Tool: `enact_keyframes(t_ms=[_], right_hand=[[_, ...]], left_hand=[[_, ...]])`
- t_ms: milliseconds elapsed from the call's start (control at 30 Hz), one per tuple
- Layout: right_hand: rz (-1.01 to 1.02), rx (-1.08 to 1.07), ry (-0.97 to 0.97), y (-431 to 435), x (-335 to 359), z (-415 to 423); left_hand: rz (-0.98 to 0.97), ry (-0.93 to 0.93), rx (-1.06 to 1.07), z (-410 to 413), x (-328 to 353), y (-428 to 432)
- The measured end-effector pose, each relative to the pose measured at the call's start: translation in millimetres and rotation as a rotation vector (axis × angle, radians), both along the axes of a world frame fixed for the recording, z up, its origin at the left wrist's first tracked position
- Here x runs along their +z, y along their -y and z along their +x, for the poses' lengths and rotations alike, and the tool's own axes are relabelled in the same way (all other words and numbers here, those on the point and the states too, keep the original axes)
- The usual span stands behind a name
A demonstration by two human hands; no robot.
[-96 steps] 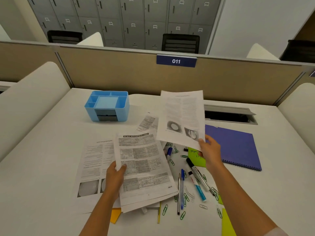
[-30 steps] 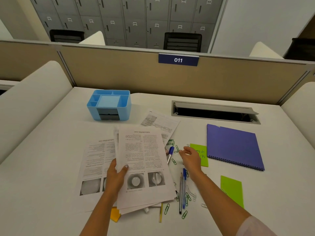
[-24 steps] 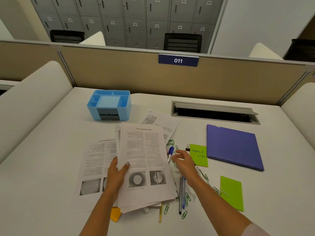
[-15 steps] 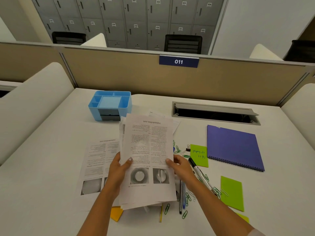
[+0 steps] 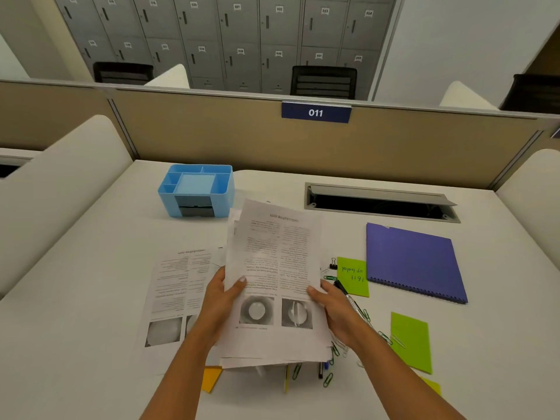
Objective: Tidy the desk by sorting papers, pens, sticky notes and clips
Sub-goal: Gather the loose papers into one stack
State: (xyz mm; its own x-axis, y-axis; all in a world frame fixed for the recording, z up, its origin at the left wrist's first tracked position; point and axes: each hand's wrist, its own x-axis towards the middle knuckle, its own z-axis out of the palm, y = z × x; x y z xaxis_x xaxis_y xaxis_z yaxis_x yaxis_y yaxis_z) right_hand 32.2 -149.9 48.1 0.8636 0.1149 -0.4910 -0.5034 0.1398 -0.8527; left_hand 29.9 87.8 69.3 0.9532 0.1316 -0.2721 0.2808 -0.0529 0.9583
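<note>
Centrally, the left hand and right hand clamp a stack of printed sheets by its side edges, thumbs on top. Its lower edge hides most of the pens and green paper clips. Bare white desk lies at left, below the blue plastic organiser.
</note>
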Motion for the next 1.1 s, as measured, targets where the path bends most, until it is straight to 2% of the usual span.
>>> enact_keyframes(t_ms=[167, 367, 500, 800, 967, 1100], right_hand=[[-0.279, -0.092, 0.122, 12.4, 0.3, 2.3], [-0.427, -0.233, 0.24, 39.7, 5.7, -7.2], [-0.556, -0.323, 0.212, 70.7, -4.9, -16.9], [-0.71, -0.389, 0.108, 105.3, -23.0, -35.7], [-0.852, -0.365, 0.09, 102.8, -27.8, -32.8], [-0.965, -0.329, 0.173, 76.6, -19.4, -17.3]], left_hand=[[0.164, -0.004, -0.025, 2.6, -13.2, 13.2], [0.153, -0.008, -0.123, -1.4, -12.0, 45.6], [0.121, -0.026, -0.218, -4.7, -19.2, 67.9], [0.25, -0.035, -0.37, -11.9, -32.2, 105.4], [0.323, -0.029, -0.293, -11.8, -38.8, 93.8], [0.363, 0.05, -0.18, -6.7, -39.6, 69.4]])
